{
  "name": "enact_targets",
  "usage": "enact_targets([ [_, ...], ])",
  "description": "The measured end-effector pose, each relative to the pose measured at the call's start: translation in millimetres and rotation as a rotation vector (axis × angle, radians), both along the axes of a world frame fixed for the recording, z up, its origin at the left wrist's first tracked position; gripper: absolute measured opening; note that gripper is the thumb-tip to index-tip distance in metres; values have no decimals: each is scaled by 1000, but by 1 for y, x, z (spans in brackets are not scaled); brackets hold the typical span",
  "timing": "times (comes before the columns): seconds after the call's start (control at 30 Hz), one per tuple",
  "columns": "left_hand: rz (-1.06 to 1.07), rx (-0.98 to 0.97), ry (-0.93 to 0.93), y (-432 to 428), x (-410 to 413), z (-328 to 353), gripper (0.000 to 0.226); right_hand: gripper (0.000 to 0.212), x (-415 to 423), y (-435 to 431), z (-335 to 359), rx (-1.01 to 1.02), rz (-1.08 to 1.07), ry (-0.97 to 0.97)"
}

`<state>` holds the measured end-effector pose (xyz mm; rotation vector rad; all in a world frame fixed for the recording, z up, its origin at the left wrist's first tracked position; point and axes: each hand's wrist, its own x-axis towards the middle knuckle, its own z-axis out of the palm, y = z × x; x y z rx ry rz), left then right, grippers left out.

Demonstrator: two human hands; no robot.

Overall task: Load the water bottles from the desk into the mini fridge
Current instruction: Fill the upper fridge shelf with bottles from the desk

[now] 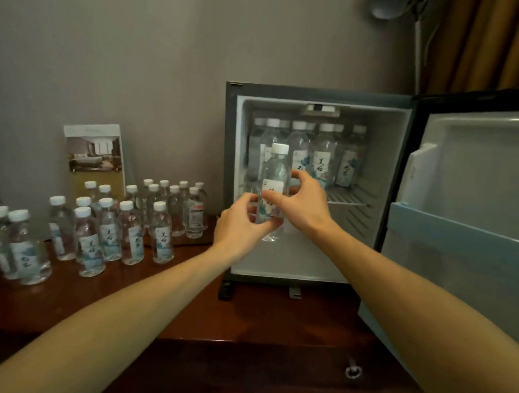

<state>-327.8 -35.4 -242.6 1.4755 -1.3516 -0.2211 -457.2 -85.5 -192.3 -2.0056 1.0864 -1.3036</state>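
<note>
Got one water bottle (275, 179) upright in both hands: left hand (241, 225) curled round the bottom, right hand (306, 202) gripping the label. Mini fridge (315, 93) open just behind them, spare bottles (162, 237) left of my left hand.

The fridge (323, 94) sits on the surface (248, 319) at right, its door (473, 174) swung rightward. A row of bottles (323, 157) stands on its shelf (346, 199). Left of it stands a cluster of bottles (110, 232), with a brochure (95, 152) behind. My left hand (239, 225) and right hand (305, 201) hold one bottle (275, 173) before the opening.
</note>
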Motion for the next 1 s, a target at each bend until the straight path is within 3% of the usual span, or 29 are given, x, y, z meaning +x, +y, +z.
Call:
enact_targets([
  [0.1, 0, 22, -25, -24, -30, 11, 55, 72, -18, -11, 4, 25, -129, -76],
  [0.3, -17, 60, -75, -77, -83, 27, 42, 66, -46, -45, 2, 78, -303, -341],
  [0.5, -53, 3, -58, -121, -114, 31, 33, 54, -58, -82, 5, 9, -353, -376],
  [0.57, -93, -7, 55, -131, -124, 35, 18, 56, -58, -94, 7, -12, -363, -385],
  [0.7, -177, 17, 498, -150, -135, 39, 39, 63, -58, -112, 6, -40, -433, -346],
  [0.77, -183, -6, 464, -157, -138, 37, 43, 61, -61, -118, 5, -47, -460, -328],
  [0.9, -84, -84, 100, -175, -138, 38, 38, 60, -67, -127, 14, -69, -474, -311],
  [0.97, -68, -80, 105, -177, -137, 42, 37, 62, -65, -130, 14, -81, -448, -327],
  [1.0, -79, -73, 192, -178, -137, 43, 37, 62, -63, -133, 12, -88, -427, -343],
])
